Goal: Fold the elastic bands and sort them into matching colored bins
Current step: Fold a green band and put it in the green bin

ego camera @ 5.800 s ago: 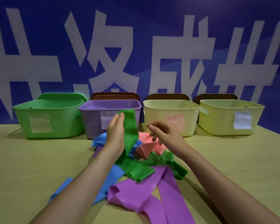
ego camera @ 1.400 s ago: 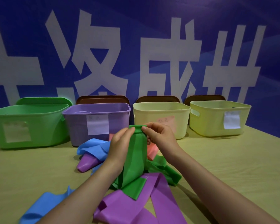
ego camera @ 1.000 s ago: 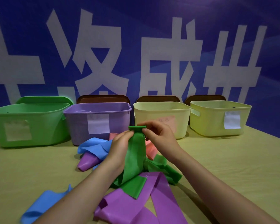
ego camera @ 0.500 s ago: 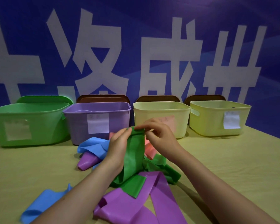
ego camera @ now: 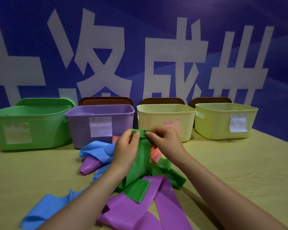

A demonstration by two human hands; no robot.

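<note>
I have both hands up at the centre of my view, pinching the top end of the long green stretchy elastic band (ego camera: 140, 156). My left hand (ego camera: 125, 149) curls round its left edge with the thumb pressed on the front; my right hand (ego camera: 165, 142) pinches the small fold at the top between thumb and fingertips. The band hangs down from there, its tail lying on the loose heap of purple, blue and pink bands (ego camera: 135, 211) toward six o'clock. I judge I am starting the first fold. To do it well I should keep both edges level, make each turn the same width, and lift the tail clear so it does not drag the heap. The green plastic bin (ego camera: 45, 130) waits at nine o'clock, beside the purple plastic bin (ego camera: 123, 123); the finished bundle goes in the green one.
</note>
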